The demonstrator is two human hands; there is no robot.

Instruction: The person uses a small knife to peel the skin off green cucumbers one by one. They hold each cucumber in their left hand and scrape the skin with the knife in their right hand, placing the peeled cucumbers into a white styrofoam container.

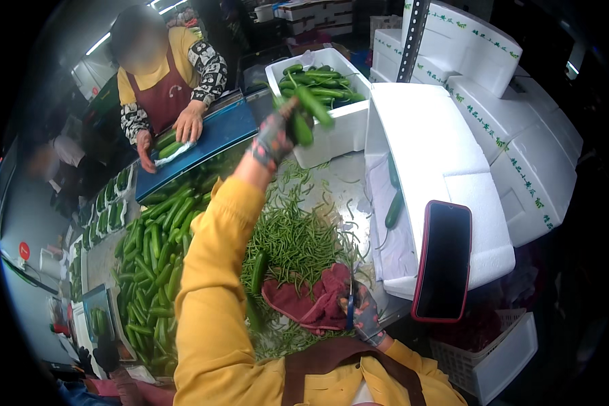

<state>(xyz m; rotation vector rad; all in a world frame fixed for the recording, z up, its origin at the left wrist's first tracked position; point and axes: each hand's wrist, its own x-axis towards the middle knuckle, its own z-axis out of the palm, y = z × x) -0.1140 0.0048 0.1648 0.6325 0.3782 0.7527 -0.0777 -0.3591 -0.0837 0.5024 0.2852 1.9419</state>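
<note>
My left hand, in a grey patterned glove, is stretched forward and grips a few green cucumbers, slightly blurred. It is beside a white foam box holding many cucumbers. Close to my body, my gloved right hand holds scissors with a blue handle, blades pointing away from me. A dark red cloth lies beside that hand. Beyond the cloth spreads a heap of thin green stem pieces. One loose cucumber rests at the heap's left edge.
A large pile of cucumbers lies left of my arm. Across the table, a co-worker handles cucumbers on a blue board. Right stand a paper-lined foam box on its side, a phone and stacked foam boxes.
</note>
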